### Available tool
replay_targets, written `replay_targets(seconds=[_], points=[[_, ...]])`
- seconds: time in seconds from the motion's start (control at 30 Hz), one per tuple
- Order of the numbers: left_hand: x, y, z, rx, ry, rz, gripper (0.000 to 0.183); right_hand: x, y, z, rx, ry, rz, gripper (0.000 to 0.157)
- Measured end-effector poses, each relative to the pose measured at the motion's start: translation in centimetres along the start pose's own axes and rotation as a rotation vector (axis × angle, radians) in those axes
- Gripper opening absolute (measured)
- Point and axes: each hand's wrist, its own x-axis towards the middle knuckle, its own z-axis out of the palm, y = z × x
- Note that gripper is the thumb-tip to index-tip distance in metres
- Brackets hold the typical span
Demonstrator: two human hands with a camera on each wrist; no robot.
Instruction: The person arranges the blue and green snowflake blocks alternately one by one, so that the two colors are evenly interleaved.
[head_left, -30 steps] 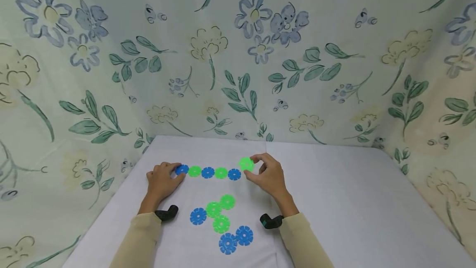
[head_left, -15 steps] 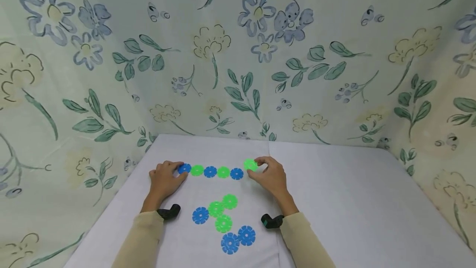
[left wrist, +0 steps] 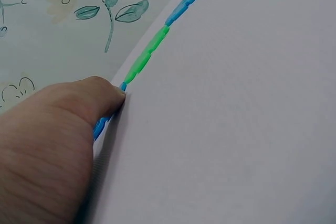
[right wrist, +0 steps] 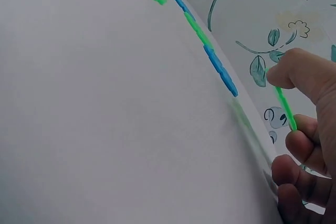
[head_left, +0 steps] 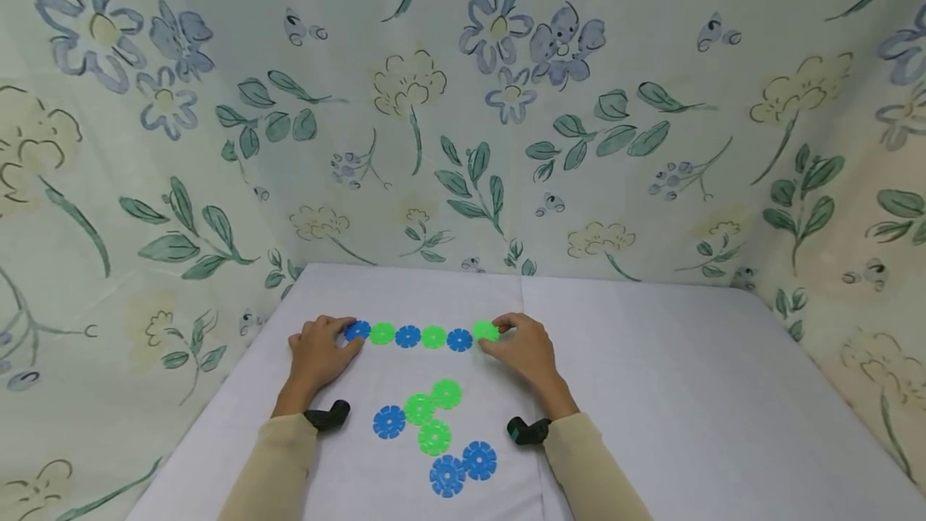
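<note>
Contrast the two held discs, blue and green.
The blue disc ends the row on the left; the green disc is just past its right end. The blue disc lies in line, while the green disc is raised off the cloth. Both are thin and pinched, blue by the left hand, green by the right hand.

At the left end of the row of discs (head_left: 408,336) the left grip (head_left: 319,352) partly hides a blue disc (head_left: 358,330), beside the row's right end the right grip (head_left: 527,347) covers part of a green disc (head_left: 485,331), and on the row's near side both sleeves (head_left: 269,469) are cut off.
</note>
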Motion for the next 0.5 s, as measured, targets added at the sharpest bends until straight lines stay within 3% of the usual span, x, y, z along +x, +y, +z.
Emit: replay_targets(seconds=[0.5], points=[[-0.1, -0.15, 0.06, -0.013, 0.008, 0.018, 0.051, -0.08, -0.12, -0.27, -0.058, -0.081, -0.023, 0.041]])
